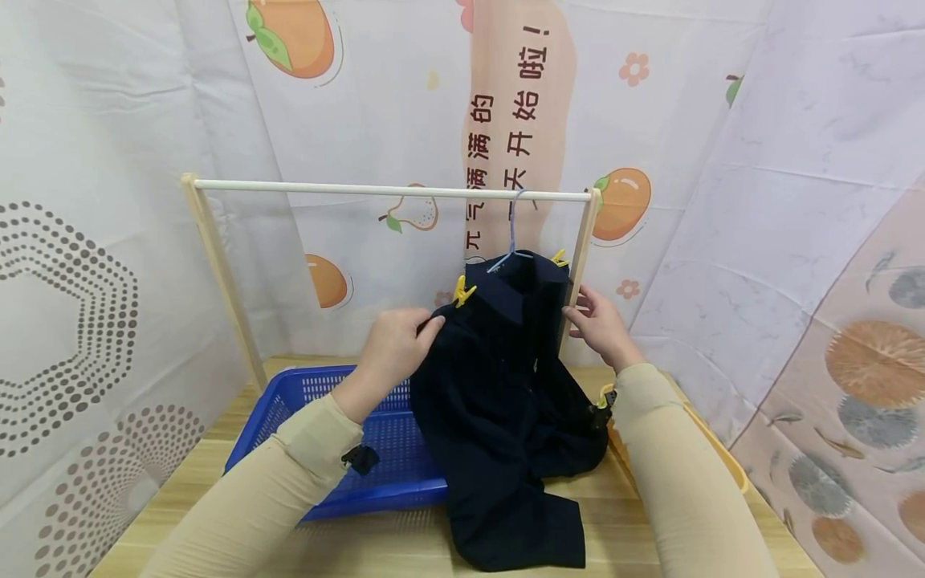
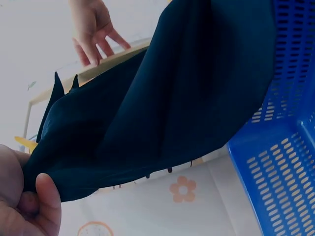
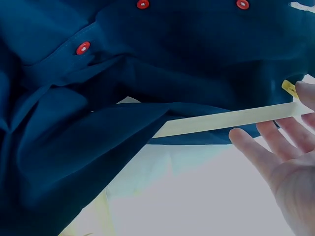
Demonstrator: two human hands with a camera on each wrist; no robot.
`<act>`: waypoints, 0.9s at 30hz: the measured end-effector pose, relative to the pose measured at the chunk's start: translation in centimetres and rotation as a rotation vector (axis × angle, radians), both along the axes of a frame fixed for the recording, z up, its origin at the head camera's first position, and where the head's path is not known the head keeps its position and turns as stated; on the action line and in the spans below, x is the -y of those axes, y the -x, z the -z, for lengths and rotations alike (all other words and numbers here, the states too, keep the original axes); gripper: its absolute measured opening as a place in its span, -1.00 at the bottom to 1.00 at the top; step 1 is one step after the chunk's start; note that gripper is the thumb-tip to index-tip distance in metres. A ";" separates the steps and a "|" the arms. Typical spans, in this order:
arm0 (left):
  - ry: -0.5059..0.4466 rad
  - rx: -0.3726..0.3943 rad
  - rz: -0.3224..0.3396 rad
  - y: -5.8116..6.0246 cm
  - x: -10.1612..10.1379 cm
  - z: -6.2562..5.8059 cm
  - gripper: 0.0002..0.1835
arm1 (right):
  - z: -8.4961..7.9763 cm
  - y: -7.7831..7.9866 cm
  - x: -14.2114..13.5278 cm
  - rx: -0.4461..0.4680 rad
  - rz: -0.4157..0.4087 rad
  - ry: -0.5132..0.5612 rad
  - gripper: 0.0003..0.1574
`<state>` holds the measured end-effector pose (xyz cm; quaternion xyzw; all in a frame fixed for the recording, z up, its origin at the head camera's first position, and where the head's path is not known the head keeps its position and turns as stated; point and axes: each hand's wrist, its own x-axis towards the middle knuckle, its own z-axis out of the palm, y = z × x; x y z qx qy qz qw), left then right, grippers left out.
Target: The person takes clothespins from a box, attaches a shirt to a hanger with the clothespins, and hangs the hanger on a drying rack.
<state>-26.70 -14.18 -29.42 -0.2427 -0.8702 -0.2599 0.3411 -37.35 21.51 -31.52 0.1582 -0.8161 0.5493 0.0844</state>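
A dark navy shirt (image 1: 491, 361) with red buttons (image 3: 83, 47) hangs on a thin blue wire hanger (image 1: 512, 233) hooked over the rack's white rail (image 1: 393, 190). Yellow clothespins (image 1: 463, 292) sit at both of its shoulders. My left hand (image 1: 399, 341) pinches the cloth at the left shoulder between thumb and fingers, just below a clothespin. At the other side, my right hand (image 1: 601, 325) has its fingers loosely extended by the rack's right wooden post (image 1: 580, 265). The right wrist view shows those fingertips at the post, beside the shirt's edge.
Beneath the rack, a blue plastic basket (image 1: 289, 397) stands on the wooden table (image 1: 181, 498), partly behind the shirt. A yellow basket (image 1: 711, 441) sits at the right, partly covered by my right forearm. Printed curtains (image 1: 376, 96) enclose the back and sides.
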 end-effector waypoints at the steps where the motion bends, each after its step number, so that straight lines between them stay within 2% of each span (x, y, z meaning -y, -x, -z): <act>1: 0.000 0.005 0.009 -0.1 -0.1 0.0 -0.50 | 0.0 0.0 0.0 0.000 -0.001 -0.003 -0.14; 14: -0.018 0.057 0.041 -0.5 0.4 0.8 -0.55 | 0.6 -0.1 -0.6 0.017 -0.034 -0.051 -0.16; 21: -0.001 0.035 -0.004 -0.8 1.7 0.8 -0.59 | 0.5 -0.8 -1.2 -0.037 -0.034 -0.123 -0.12; 27: -0.013 0.019 -0.042 -1.6 3.2 0.3 -0.58 | -0.2 -2.0 -2.2 -0.082 -0.051 -0.139 -0.12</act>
